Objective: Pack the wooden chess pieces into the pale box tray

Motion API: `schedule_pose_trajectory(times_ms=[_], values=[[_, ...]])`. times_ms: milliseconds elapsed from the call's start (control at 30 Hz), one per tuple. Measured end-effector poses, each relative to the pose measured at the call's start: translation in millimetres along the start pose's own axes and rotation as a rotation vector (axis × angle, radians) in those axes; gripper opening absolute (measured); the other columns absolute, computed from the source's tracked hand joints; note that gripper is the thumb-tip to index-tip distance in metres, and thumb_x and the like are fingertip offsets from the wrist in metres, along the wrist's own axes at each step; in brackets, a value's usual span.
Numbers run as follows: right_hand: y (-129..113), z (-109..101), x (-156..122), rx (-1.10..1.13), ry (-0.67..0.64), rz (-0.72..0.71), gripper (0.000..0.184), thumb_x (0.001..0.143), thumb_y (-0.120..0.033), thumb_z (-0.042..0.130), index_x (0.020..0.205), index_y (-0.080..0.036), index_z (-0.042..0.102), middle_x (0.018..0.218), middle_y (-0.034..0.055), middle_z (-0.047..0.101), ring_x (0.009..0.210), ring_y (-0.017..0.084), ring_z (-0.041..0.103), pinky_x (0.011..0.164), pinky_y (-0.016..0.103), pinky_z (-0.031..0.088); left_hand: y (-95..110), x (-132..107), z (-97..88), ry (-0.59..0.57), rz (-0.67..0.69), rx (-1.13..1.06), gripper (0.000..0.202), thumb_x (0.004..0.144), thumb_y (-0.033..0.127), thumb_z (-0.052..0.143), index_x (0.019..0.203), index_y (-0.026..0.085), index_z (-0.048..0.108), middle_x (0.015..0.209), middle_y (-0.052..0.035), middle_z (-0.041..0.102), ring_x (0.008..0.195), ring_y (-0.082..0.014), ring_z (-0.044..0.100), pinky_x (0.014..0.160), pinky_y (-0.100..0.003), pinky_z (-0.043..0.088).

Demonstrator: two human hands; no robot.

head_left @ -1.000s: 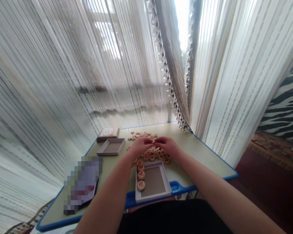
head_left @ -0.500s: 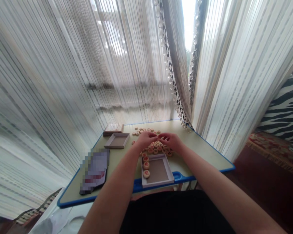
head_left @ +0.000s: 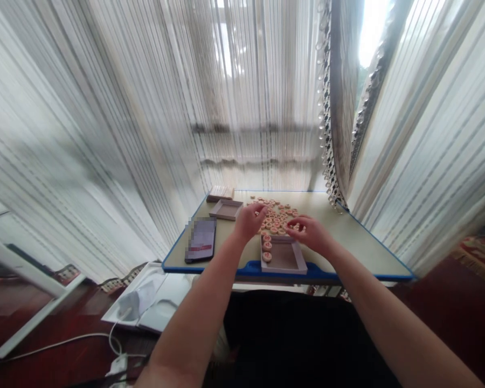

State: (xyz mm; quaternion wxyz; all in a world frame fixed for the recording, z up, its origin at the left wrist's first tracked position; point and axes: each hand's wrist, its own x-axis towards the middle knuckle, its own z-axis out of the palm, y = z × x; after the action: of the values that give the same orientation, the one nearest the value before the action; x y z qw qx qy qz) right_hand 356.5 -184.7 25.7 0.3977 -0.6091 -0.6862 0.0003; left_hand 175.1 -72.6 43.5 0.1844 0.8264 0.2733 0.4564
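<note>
Round pieces (head_left: 274, 230), presumably light, hard and smooth, are best pinched by their rims. Beside them the left hand (head_left: 251, 221) and right hand (head_left: 309, 233) are loosely curled; any grip cannot be told. They are strewn on the tabletop (head_left: 358, 242) beyond an open tray (head_left: 286, 254).

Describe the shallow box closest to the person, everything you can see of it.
The shallow box, apparently cardboard, has low whitish walls and a grey-brown floor. It lies flat, open side up, its near side over the table's blue edge. At least three round pieces with red markings line its left side. The right hand is by its far right corner; contact is unclear.
</note>
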Motion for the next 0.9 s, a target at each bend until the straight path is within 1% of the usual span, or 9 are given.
schedule_pose_trajectory(times_ms=[67,133,200,300,400,500,633,800,900], values=[[-16,1,-14,0.021,-0.032,-0.010,0.026,0.077,-0.041,0.060,0.083,-0.018,0.070,0.083,0.0060,0.065,0.065,0.015,0.056,0.065,0.028,0.048,-1,-22,-5.7,0.086,-0.042,-0.006,0.021,0.083,0.027,0.051,0.086,0.016,0.068,0.081,-0.0048,0.070,0.075,-0.0142,0.062,0.065,-0.023,0.047],[-31,5,-26,0.019,-0.050,-0.014,0.025,0.077,-0.041,0.060,0.083,-0.019,0.071,0.086,0.0062,0.065,0.073,0.017,0.058,0.069,0.029,0.048,1,-42,-8.3,0.132,-0.082,-0.017,0.018,0.082,0.025,0.052,0.088,0.015,0.067,0.086,-0.0060,0.070,0.080,-0.0152,0.062,0.064,-0.023,0.048],[-45,10,-35,-0.009,-0.052,-0.008,0.024,0.076,-0.040,0.060,0.084,-0.021,0.072,0.086,0.0063,0.064,0.081,0.019,0.059,0.075,0.030,0.047,3,-58,-8.8,0.140,-0.107,-0.030,0.017,0.081,0.023,0.053,0.089,0.015,0.066,0.092,-0.0071,0.069,0.085,-0.0156,0.062,0.066,-0.023,0.049],[-59,20,-40,-0.071,-0.073,0.005,0.023,0.074,-0.039,0.062,0.083,-0.022,0.074,0.084,0.0061,0.064,0.085,0.021,0.059,0.080,0.032,0.046,7,-70,-7.8,0.069,-0.069,0.051,0.017,0.081,0.022,0.053,0.090,0.015,0.066,0.093,-0.0066,0.068,0.091,-0.0158,0.060,0.081,-0.027,0.049],[-64,26,-39,-0.111,-0.092,-0.008,0.023,0.074,-0.036,0.062,0.086,-0.021,0.075,0.082,0.0062,0.064,0.083,0.021,0.059,0.078,0.031,0.046,10,-71,-6.3,-0.086,-0.087,0.137,0.021,0.080,0.021,0.054,0.096,0.015,0.065,0.098,-0.0072,0.066,0.093,-0.0162,0.059,0.087,-0.027,0.047],[-62,27,-38,-0.125,-0.091,-0.022,0.025,0.076,-0.037,0.060,0.089,-0.022,0.075,0.082,0.0061,0.063,0.082,0.020,0.059,0.077,0.031,0.046,9,-67,-4.8,-0.178,-0.182,0.143,0.026,0.080,0.021,0.052,0.103,0.015,0.063,0.104,-0.0073,0.064,0.095,-0.0156,0.058,0.089,-0.026,0.045],[-61,28,-41,-0.109,-0.072,-0.035,0.024,0.077,-0.036,0.060,0.091,-0.022,0.074,0.083,0.0063,0.064,0.083,0.020,0.059,0.079,0.031,0.046,4,-61,-2.9,-0.229,-0.273,0.112,0.028,0.081,0.022,0.049,0.105,0.014,0.063,0.101,-0.0074,0.066,0.089,-0.0151,0.060,0.085,-0.026,0.046],[-64,30,-39,-0.067,-0.108,-0.078,0.024,0.077,-0.036,0.060,0.093,-0.025,0.074,0.085,0.0050,0.065,0.079,0.018,0.059,0.078,0.030,0.046,-3,-57,-0.5,-0.288,-0.281,0.112,0.026,0.080,0.026,0.050,0.095,0.016,0.069,0.099,-0.0053,0.068,0.093,-0.0164,0.059,0.086,-0.025,0.045],[-61,34,-37,-0.071,-0.127,-0.079,0.024,0.077,-0.037,0.060,0.092,-0.025,0.074,0.084,0.0050,0.064,0.076,0.017,0.059,0.074,0.029,0.046,-4,-56,0.3,-0.299,-0.288,0.130,0.025,0.079,0.025,0.050,0.092,0.016,0.070,0.099,-0.0052,0.068,0.092,-0.0167,0.059,0.086,-0.025,0.044]])
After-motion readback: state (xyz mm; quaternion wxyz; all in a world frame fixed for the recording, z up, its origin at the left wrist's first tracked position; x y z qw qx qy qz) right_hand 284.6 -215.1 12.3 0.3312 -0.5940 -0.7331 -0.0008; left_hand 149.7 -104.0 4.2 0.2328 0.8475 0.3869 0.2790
